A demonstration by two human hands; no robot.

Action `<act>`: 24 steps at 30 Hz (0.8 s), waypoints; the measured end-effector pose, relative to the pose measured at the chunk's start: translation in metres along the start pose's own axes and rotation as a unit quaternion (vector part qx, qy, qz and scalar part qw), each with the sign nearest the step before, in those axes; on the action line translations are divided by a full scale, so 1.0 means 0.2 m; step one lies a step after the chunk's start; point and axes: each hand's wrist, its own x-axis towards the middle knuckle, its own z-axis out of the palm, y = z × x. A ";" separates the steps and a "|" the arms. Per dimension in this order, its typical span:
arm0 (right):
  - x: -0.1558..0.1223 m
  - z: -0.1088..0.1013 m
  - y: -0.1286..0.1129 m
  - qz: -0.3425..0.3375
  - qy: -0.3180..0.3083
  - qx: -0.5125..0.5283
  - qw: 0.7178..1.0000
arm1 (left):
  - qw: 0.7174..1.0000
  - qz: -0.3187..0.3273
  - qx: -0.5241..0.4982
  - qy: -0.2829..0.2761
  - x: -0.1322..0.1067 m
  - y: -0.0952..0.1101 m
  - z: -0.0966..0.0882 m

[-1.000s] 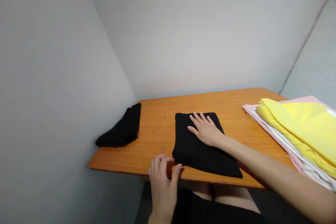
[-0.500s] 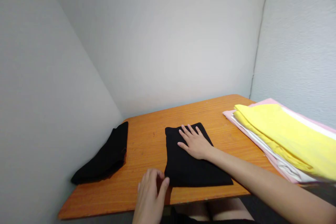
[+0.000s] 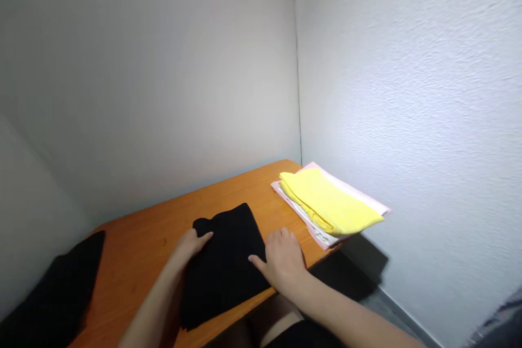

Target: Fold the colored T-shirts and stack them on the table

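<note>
A folded black cloth (image 3: 222,266) lay on the table between the person's two hands, its long side running away from the body and its near corner close to the table's front edge. The left hand (image 3: 190,247) sat at the cloth's left side, with its fingers (image 3: 202,238) resting flat over the upper edge. It was open and not pinching the fabric. The right hand (image 3: 281,261) lay at the cloth's right edge, also open, with the fingers spread. Its thumb (image 3: 256,262) stretched across the black fabric, and the other fingers rested mostly on the bare wood just beyond it. Neither hand was closed on anything.

The orange wood-grain table (image 3: 138,250) ran into the corner of the room. A second black cloth (image 3: 53,296) lay at its far left, cut off by the frame and well apart from the hands. Beyond the right hand was a stack with a yellow cloth (image 3: 328,201) on top, a white cloth (image 3: 314,222) beneath it and a pink cloth (image 3: 346,187) below. A textured pale wall (image 3: 408,92) met a smooth grey wall (image 3: 150,81) behind the table.
</note>
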 end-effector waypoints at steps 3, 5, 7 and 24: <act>-0.04 0.03 0.10 -0.025 -0.019 0.071 0.997 | 1.000 -0.001 -0.006 -0.015 -0.02 0.05 0.09; -0.04 0.02 0.17 -0.028 -0.026 0.124 0.992 | 1.000 0.018 -0.026 -0.004 -0.04 0.11 0.13; -0.01 -0.03 0.24 -0.018 -0.015 0.175 0.984 | 0.996 0.062 -0.062 0.012 -0.07 0.22 0.15; 0.16 -0.21 1.53 0.189 0.124 0.126 0.966 | 0.924 0.131 -0.339 -0.120 0.05 1.30 0.88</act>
